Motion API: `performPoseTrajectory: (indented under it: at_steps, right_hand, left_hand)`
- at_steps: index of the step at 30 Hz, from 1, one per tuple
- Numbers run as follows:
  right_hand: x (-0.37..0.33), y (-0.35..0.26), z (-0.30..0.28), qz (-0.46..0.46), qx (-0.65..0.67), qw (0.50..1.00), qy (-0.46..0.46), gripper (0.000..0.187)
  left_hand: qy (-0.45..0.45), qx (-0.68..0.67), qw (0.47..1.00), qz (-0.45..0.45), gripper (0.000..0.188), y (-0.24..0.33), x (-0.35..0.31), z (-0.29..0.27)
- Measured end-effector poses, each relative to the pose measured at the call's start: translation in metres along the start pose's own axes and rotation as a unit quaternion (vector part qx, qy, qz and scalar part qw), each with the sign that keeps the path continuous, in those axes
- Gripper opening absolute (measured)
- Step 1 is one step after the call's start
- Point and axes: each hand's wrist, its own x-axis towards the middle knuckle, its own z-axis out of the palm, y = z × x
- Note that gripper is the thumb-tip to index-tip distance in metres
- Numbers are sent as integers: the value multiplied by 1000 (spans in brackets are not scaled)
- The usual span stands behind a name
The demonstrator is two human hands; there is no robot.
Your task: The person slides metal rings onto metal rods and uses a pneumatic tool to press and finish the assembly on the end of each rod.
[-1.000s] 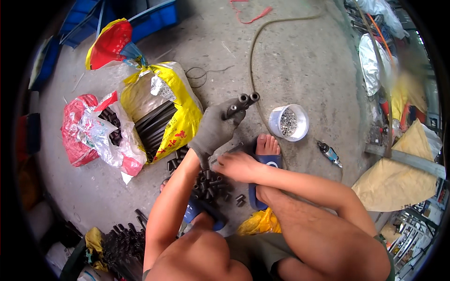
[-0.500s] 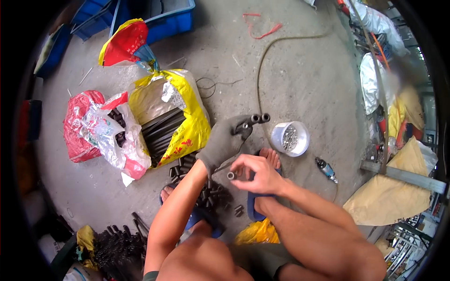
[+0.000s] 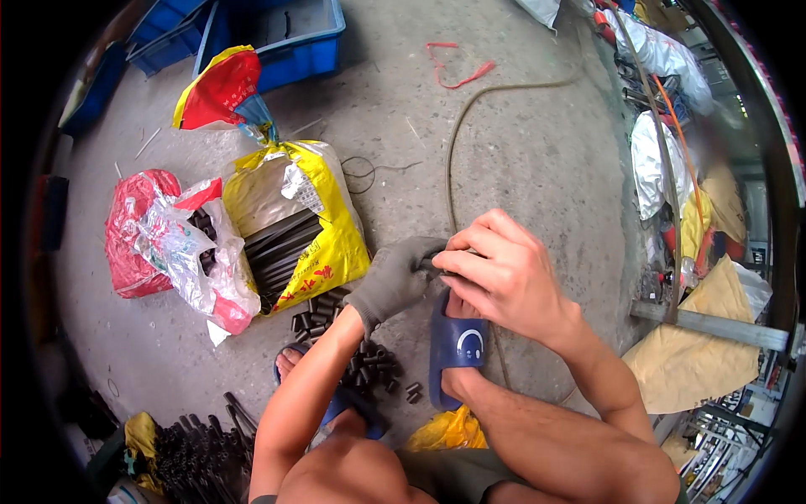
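Observation:
My left hand (image 3: 395, 281), in a grey glove, is closed around short black tubes (image 3: 430, 264), mostly hidden by fingers. My bare right hand (image 3: 508, 273) meets it from the right, thumb and fingertips pinched at the tubes' end. Its fingers cover most of what they grip. Beneath my left wrist, a pile of short black tubes (image 3: 369, 365) lies on the floor between my feet. To the left, a yellow bag (image 3: 348, 218) lies open, with long black bars (image 3: 285, 252) inside. Beside it, a red and white plastic bag (image 3: 144, 206) holds more dark pieces.
Blue crates (image 3: 298, 59) stand at the far left. A hose (image 3: 452, 168) curves across the floor past my hands. At right are a metal bar (image 3: 714, 325), brown paper (image 3: 697, 361) and white sacks (image 3: 651, 164). Dark rods (image 3: 206, 454) are heaped at lower left.
My right hand has risen from near my foot, where it pinched a short tube, to my left hand's fingertips. It now blocks sight of the white bucket and the blue handheld tool.

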Motion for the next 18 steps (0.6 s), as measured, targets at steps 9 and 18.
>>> performPoseTrajectory:
  at_steps: [9,18]
  right_hand:
    - [4,22,21,-25,51,998,31,23]
    - [3,22,39,-31,10,998,54,20]
  left_hand:
    - [34,34,999,-15,31,-12,-4,-2]
    - [77,31,994,67,25,-38,-1,-4]
